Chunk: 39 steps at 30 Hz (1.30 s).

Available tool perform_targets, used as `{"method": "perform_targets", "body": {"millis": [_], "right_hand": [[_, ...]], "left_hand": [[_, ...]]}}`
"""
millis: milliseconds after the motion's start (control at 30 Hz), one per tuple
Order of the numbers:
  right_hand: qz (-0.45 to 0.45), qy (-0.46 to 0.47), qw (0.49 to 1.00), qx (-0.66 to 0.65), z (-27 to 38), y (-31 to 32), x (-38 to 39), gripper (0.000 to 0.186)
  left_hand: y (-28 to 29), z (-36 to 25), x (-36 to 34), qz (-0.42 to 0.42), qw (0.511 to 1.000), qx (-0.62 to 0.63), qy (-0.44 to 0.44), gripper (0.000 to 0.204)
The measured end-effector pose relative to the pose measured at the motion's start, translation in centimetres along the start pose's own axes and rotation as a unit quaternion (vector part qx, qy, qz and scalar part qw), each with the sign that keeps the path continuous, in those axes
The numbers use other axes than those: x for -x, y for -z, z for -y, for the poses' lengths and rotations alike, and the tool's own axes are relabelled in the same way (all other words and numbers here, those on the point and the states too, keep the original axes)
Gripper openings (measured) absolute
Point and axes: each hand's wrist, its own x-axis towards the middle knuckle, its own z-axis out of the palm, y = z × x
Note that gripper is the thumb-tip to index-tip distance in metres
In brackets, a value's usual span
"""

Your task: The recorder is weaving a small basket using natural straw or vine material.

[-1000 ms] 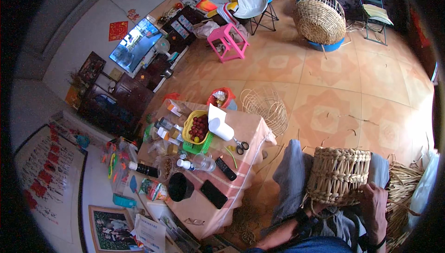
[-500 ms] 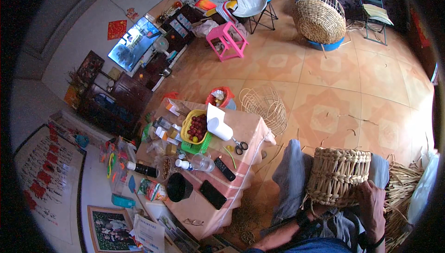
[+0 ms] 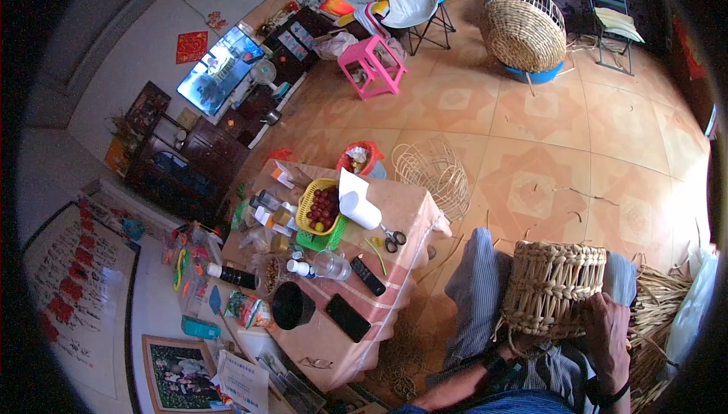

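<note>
Lap: Here we are, a braided straw basket (image 3: 556, 285) sits on the person's lap, between the knees of striped grey trousers (image 3: 474, 293), its side of slanting strands banded by thick plaits.
Right hand: Right in at the basket's lower right edge, the right hand (image 3: 608, 323) has its fingers curled in tight against the weave; whether they pinch a strand or the edge, I cannot tell.
Left hand: Tucked low at the near edge, the left hand (image 3: 523, 342) is mostly hidden behind a black wristband (image 3: 497, 361) and the basket; its grip cannot be made out.
Beside the right knee: A heap of dry straw strips (image 3: 654, 300) lies there, a pale plastic bag (image 3: 694, 312) beside it.
Tablecloth table: Over to the left, the table (image 3: 406, 202) carries black-handled scissors (image 3: 393, 241), a remote control (image 3: 368, 276), a smartphone (image 3: 349, 318), a black bowl (image 3: 293, 306) and red fruit (image 3: 324, 209) in a yellow plastic basket (image 3: 305, 205).
Tiled floor: Beyond the table, an openwork frame of thin strands (image 3: 434, 175); farther off, a pink stool (image 3: 371, 65) and a large woven basket (image 3: 525, 35) tilted over a blue basin (image 3: 540, 77).
</note>
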Motion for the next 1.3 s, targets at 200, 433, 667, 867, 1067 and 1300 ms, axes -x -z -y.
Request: {"method": "perform_targets", "body": {"millis": [200,433,667,867,1067,1300], "right_hand": [[-0.023,0.016,1.0,0.014,-1.9,0.3,0.7,0.017],[-0.006,-0.028,0.999,-0.018,-1.3,-0.7,0.5,0.016],[-0.02,-0.016,1.0,-0.005,-1.3,-1.4,0.4,0.02],[-0.006,-0.012,1.0,0.001,0.4,-0.1,-0.1,0.023],[-0.004,-0.02,0.999,-0.03,-1.2,-0.1,0.4,0.024],[-0.012,-0.012,0.999,-0.032,-0.2,0.2,0.2,0.021]], "left_hand": [[0.4,-0.1,-0.2,-0.001,1.0,-0.003,0.001,0.062],[0.0,0.5,-0.1,-0.002,1.0,-0.008,0.002,0.063],[0.0,0.6,0.0,-0.002,1.0,-0.01,0.001,0.063],[0.2,1.1,0.0,-0.005,1.0,-0.011,0.002,0.064],[0.7,1.4,-0.3,-0.007,1.0,-0.017,-0.001,0.064],[0.5,2.6,0.0,-0.032,0.998,-0.041,-0.023,0.064]]}}
